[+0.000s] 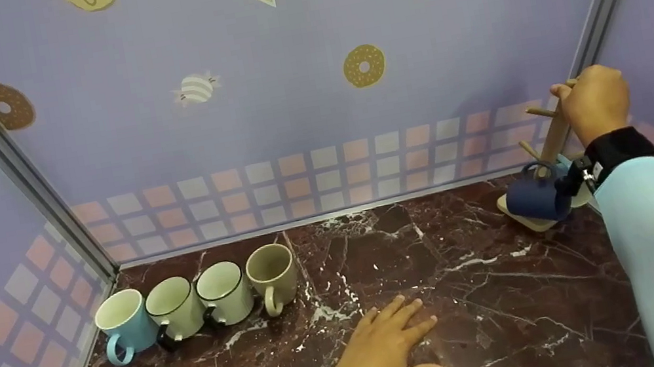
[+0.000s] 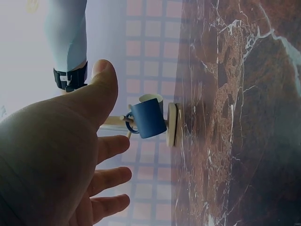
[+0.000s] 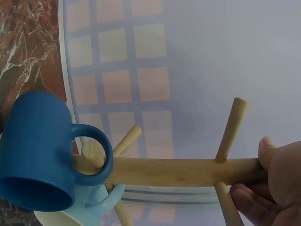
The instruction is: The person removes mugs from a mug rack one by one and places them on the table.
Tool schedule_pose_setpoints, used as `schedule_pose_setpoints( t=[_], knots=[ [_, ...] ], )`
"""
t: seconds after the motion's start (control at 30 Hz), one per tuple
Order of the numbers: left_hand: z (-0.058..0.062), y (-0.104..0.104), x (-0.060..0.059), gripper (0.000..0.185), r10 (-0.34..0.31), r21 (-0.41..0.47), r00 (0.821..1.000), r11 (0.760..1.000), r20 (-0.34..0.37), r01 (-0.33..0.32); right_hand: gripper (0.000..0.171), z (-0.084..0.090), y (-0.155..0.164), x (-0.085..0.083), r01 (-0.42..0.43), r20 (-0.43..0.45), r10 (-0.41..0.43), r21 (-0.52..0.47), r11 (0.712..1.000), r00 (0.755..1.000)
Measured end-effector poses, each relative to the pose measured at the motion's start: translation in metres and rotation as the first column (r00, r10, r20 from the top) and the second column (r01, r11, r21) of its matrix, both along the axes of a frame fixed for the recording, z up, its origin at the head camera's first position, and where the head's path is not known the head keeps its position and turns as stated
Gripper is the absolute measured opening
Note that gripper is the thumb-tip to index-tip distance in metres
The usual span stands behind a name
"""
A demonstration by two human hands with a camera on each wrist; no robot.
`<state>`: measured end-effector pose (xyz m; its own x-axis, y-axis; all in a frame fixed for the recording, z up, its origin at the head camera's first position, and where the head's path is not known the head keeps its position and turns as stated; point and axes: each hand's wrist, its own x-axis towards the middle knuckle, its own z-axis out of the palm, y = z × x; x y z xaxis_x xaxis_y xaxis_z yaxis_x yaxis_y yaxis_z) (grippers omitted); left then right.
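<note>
My right hand point(image 1: 597, 98) grips the top of a wooden mug tree point(image 3: 164, 172) at the back right. On its lower pegs hang a dark blue mug point(image 3: 37, 150) and a light blue mug point(image 3: 89, 205), the latter partly hidden behind the former. The upper pegs carry nothing. My left hand point(image 1: 382, 357) is over the dark marble tabletop with fingers spread, holding nothing. In the left wrist view its palm side shows, and the dark blue mug stands out beyond the fingers.
A row of mugs stands upright at the left: light blue point(image 1: 128, 323), cream with a black handle point(image 1: 175, 308), white with a black rim point(image 1: 226, 293) and beige point(image 1: 273, 275). Purple wall panels point(image 1: 300, 101) enclose the marble tabletop point(image 1: 379, 254) at the back and sides.
</note>
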<state>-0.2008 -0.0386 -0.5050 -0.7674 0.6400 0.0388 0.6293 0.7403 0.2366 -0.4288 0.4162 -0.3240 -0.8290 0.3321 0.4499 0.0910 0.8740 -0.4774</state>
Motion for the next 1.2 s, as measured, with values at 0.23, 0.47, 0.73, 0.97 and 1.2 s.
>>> schedule_pose_setpoints(
  t=[0.23,0.47,0.73,0.97,1.2],
  knots=[
    [-0.002,0.000,0.003,0.086,-0.006,0.009,1.000,1.000,-0.003,0.006,0.052,-0.001,0.002,0.004,-0.001,0.013,0.002,-0.004,1.000,1.000],
    [0.001,0.001,0.004,0.084,-0.025,0.018,0.999,0.999,-0.044,0.026,0.059,-0.001,-0.003,0.011,0.000,0.069,0.006,-0.079,0.997,0.998],
    [0.008,-0.002,0.002,0.083,-0.044,0.081,0.992,0.995,-0.123,0.054,0.059,-0.006,-0.018,0.029,-0.005,-0.100,-0.010,-0.145,0.989,0.995],
    [0.009,-0.001,-0.001,0.082,-0.045,0.081,0.992,0.995,-0.115,0.055,0.055,-0.027,-0.034,0.064,-0.002,-0.228,-0.072,-0.310,0.951,0.971],
    [0.009,-0.001,0.002,0.084,-0.039,0.070,0.995,0.997,-0.092,0.045,0.049,-0.062,-0.039,0.087,-0.013,-0.327,-0.093,-0.310,0.951,0.940]
  ],
)
